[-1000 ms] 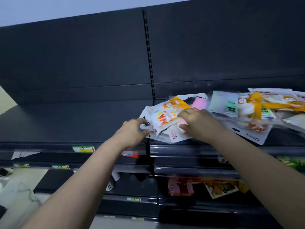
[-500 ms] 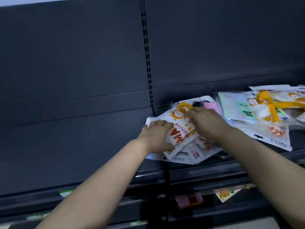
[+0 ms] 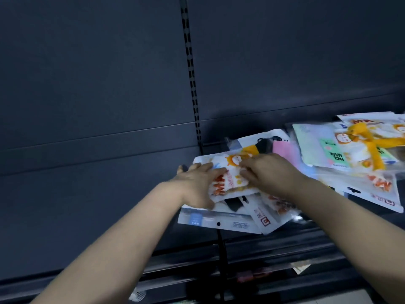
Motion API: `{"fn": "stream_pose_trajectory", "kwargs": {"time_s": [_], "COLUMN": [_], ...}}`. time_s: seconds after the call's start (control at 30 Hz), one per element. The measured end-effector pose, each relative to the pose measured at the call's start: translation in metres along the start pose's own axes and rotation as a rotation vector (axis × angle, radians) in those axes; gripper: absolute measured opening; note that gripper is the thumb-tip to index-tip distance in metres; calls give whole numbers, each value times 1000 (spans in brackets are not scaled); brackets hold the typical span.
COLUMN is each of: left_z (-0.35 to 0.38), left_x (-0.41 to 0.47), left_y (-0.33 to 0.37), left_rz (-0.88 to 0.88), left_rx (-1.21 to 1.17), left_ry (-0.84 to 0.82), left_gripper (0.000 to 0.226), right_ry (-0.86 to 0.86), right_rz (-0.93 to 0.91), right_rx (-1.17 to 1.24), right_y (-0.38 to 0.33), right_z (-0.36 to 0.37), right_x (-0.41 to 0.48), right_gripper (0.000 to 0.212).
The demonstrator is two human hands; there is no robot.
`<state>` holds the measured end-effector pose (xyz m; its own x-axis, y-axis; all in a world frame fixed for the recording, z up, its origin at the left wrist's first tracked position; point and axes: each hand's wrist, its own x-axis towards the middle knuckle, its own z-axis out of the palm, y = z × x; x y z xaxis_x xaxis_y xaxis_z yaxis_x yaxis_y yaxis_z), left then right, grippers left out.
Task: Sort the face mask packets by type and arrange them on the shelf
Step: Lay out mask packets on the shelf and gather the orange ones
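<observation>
Sun-print mask packet (image 3: 232, 179) sits atop the packet pile (image 3: 221, 221) on the shelf (image 3: 105, 207), 4 o'clock from view centre. Right hand (image 3: 270, 174) pinches its 3 o'clock edge; left hand (image 3: 195, 183) lies flat-fingered on its 9 o'clock edge.

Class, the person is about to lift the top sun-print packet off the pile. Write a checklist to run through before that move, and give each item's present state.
1. Right hand pinches the sun-print packet: ok.
2. Left hand grips it too: cannot tell. Its fingers lie over the packet's left edge and the thumb is partly hidden.
3. Nothing lies on top of the sun-print packet: ok.
4. Bare shelf to the left for a new stack: ok.
5. Other packets already sorted by type: not ok. The pink packet, green packet and orange packets overlap.
</observation>
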<state>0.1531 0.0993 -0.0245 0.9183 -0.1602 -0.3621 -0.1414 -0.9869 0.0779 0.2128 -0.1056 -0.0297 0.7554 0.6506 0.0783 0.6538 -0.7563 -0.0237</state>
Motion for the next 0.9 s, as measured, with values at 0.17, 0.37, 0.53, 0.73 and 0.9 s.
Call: {"fn": "stream_pose_trajectory", "kwargs": {"time_s": [0.17,0.37,0.53,0.73,0.9], "left_z": [-3,9,19,13,7], "left_x": [5,2,8,15,8], "left_y": [-19,-13,-9,8,-3], "left_rz": [-151,-654,-815,-721,-749], "left_rx": [4,-452,-1292,-1779,-1512], "left_ry": [231,458,665,676,817], "left_gripper": [64,44,47,22,11], "right_ry": [65,-56,11,14,75], "right_rz": [-61,-65,-166,-213,-219], "right_rx": [89,124,98,184,187], "right_y": [-9,8,2,4,5], "right_z": [-4,20,19,18,12], "right_x": [2,11,5,4,4], "right_gripper": [26,43,36,29,24]}}
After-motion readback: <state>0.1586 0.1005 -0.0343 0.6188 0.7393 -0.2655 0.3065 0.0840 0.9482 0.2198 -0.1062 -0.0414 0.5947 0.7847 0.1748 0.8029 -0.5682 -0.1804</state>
